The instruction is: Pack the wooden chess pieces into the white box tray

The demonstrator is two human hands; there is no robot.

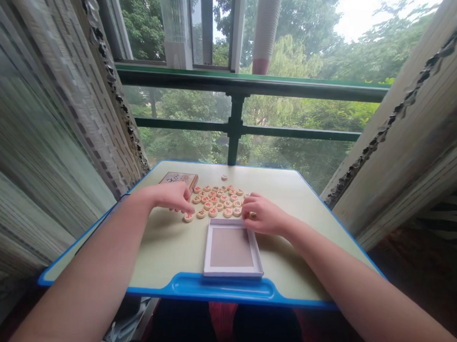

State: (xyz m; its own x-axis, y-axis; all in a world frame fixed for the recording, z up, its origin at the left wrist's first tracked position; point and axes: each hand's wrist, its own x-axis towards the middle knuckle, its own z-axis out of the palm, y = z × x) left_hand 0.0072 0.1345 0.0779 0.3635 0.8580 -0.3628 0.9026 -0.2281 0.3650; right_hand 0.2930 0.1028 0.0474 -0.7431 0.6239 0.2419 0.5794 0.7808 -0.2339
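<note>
Several round wooden chess pieces with red characters lie in a cluster at the middle of a pale table with a blue rim. My left hand rests at the cluster's left edge, fingers bent down onto the pieces there. My right hand sits at the cluster's right edge with its fingers curled, a ring showing. What either hand holds, if anything, is hidden. A shallow white box tray lies empty just in front of the pieces, between my forearms.
A brown box lid with printed characters lies at the table's far left. One lone piece sits beyond the cluster. A green railing and window stand behind the table; woven blinds flank both sides.
</note>
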